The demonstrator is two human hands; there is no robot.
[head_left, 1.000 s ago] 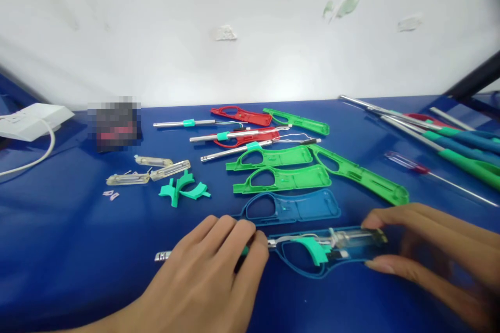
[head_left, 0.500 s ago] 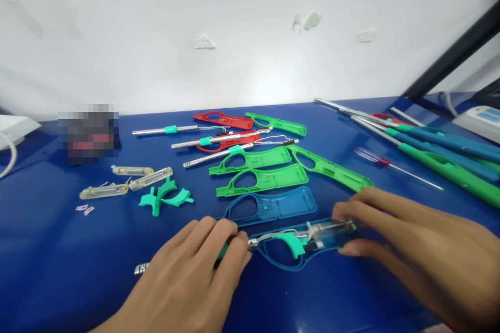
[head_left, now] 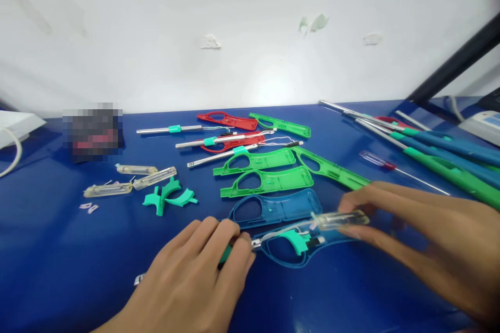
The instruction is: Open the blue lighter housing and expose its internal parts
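My left hand (head_left: 195,265) is closed around the metal tube (head_left: 255,243) of a long-nosed lighter, its far end poking out at the lower left. A blue half-shell handle (head_left: 287,263) lies just right of it, with a teal trigger (head_left: 296,242) and a black-and-white igniter piece (head_left: 316,241) in its loop area. Between thumb and fingers, my right hand (head_left: 406,239) pinches a clear fuel tank (head_left: 339,219), raised over the shell's wide end. A pale wire runs from the tube toward the tank. Part of the tube is hidden under my left fingers.
Beyond lie a blue shell (head_left: 289,205), several green shells (head_left: 273,181) and red ones (head_left: 238,120), and metal tubes (head_left: 226,156). Clear tanks (head_left: 109,189) and teal triggers (head_left: 167,195) sit left. A screwdriver (head_left: 386,165) and assembled lighters (head_left: 449,171) are right.
The clear fuel tank has come up out of the blue half-shell in my right hand's pinch. My left hand keeps its hold on the tube. The view has shifted slightly.
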